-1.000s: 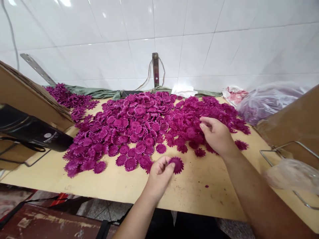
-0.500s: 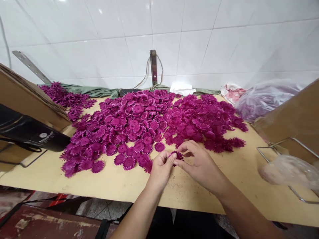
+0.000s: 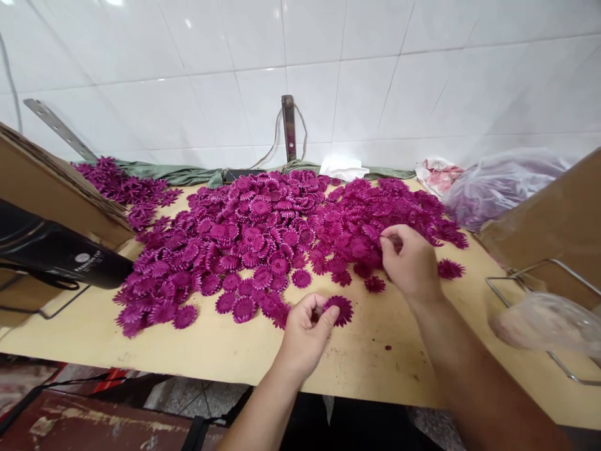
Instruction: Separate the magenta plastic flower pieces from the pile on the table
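Observation:
My left hand [image 3: 307, 332] pinches a magenta artificial flower disc [image 3: 342, 311] between thumb and forefinger, above the table's front part. The disc is round with a fringed petal edge. My right hand [image 3: 410, 260] is at the front of the right-hand pile of magenta flower discs [image 3: 347, 219], its thumb and forefinger closed on the edge of a disc there. To the left spreads a larger pile of rounder, pale-edged flower discs [image 3: 244, 225]. A single loose disc [image 3: 374, 284] lies just left of my right wrist.
Star-shaped magenta pieces [image 3: 110, 181] lie at the back left. A black cup [image 3: 61, 250] leans in by a cardboard box [image 3: 56, 175]. On the right are a plastic bag [image 3: 502, 185], another cardboard box [image 3: 558, 219] and a wire frame [image 3: 558, 263]. White tissue [image 3: 344, 168] rests by the wall.
My right hand has left the disc in my left hand and moved up and right to the right-hand pile. My left hand keeps its disc, slightly lower.

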Demonstrator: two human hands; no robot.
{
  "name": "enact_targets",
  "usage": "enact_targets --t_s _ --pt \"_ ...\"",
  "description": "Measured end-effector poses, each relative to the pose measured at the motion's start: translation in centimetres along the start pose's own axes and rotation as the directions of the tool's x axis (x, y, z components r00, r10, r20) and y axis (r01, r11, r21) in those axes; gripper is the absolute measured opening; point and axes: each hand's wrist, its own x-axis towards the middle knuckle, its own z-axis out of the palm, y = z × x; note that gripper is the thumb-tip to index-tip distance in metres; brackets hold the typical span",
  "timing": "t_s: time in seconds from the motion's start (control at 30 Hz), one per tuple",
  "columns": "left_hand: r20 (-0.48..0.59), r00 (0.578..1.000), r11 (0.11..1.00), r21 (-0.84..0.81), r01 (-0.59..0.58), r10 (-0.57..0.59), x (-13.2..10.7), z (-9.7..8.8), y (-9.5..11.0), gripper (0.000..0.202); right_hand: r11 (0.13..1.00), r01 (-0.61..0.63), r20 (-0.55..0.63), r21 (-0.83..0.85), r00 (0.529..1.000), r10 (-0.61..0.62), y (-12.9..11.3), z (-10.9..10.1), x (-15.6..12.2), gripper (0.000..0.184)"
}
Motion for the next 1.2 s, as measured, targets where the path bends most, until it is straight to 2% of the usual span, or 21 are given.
enact_targets --t_s 0.07,0.17,0.3,0.37,0.57,0.73,0.8,0.83,0.9,0.93,0.97,1.07,1.13,1.2 --pt "-0.012 1.0 0.998 -0.061 0.024 -0.024 0.1 -0.1 -0.1 0.022 0.998 0.062 0.061 -0.026 0.996 -0.06 0.7 -0.1 0.8 0.025" --pt "0.007 0.999 0.992 -0.12 0.032 -0.032 0.7 0.0 -0.3 0.024 0.988 0.146 0.176 0.049 0.972 -0.153 -0.1 -0.5 -0.3 0.034" --pt "0.019 1.0 0.994 -0.107 -0.014 0.016 1.4 0.0 -0.4 0.023 0.959 0.149 0.309 0.241 0.925 -0.221 -3.1 -1.0 -3.8 0.023" --pt "0.006 0.999 0.993 -0.109 -0.039 0.039 1.6 0.0 -0.4 0.029 0.947 0.113 0.38 0.299 0.897 -0.227 -3.9 -1.0 -5.0 0.015" --pt "0.004 1.0 0.999 -0.049 -0.018 0.018 1.8 0.1 -0.4 0.039 0.904 -0.16 0.561 0.396 0.822 -0.1 -3.8 -0.4 -5.5 0.007" --pt "0.058 0.998 0.999 -0.005 -0.037 0.037 1.4 0.1 0.0 0.036 0.876 -0.267 0.545 0.402 0.838 0.005 -3.7 0.1 -5.1 0.01" --pt "0.08 0.996 0.998 0.048 -0.043 0.039 1.0 0.1 0.1 0.033 0.885 -0.271 0.49 0.378 0.87 0.057 -3.2 0.1 -4.5 0.011" --pt "0.088 0.995 0.997 0.07 -0.043 0.036 0.7 0.0 0.1 0.032 0.905 -0.251 0.417 0.345 0.904 0.092 -2.7 0.2 -4.0 0.011" --pt "0.102 0.995 0.996 0.086 -0.029 0.02 0.3 -0.2 -0.1 0.031 0.945 -0.219 0.199 0.245 0.965 0.172 -1.3 0.2 -2.6 0.011" --pt "0.104 0.995 0.997 0.077 -0.016 0.008 0.2 -0.3 -0.1 0.029 0.955 -0.222 0.095 0.194 0.974 0.207 -0.6 0.2 -1.8 0.011" --pt "0.099 0.995 0.998 0.056 -0.004 -0.001 0.1 -0.3 -0.2 0.028 0.962 -0.224 0.04 0.16 0.975 0.22 0.1 0.1 -1.1 0.013" --pt "0.075 0.997 1.0 -0.023 0.007 -0.005 0.3 -0.4 -0.2 0.026 0.986 -0.127 0.077 0.109 0.99 0.119 0.9 0.0 0.0 0.025" --pt "0.066 0.998 1.0 -0.029 -0.005 0.007 0.7 -0.3 -0.1 0.025 0.993 -0.031 0.124 0.11 0.992 0.018 0.2 -0.1 -0.6 0.034" --pt "0.048 0.998 1.0 0.004 -0.03 0.03 1.2 -0.2 0.0 0.025 0.988 0.028 0.173 0.154 0.983 -0.055 -1.1 -0.4 -1.9 0.032"
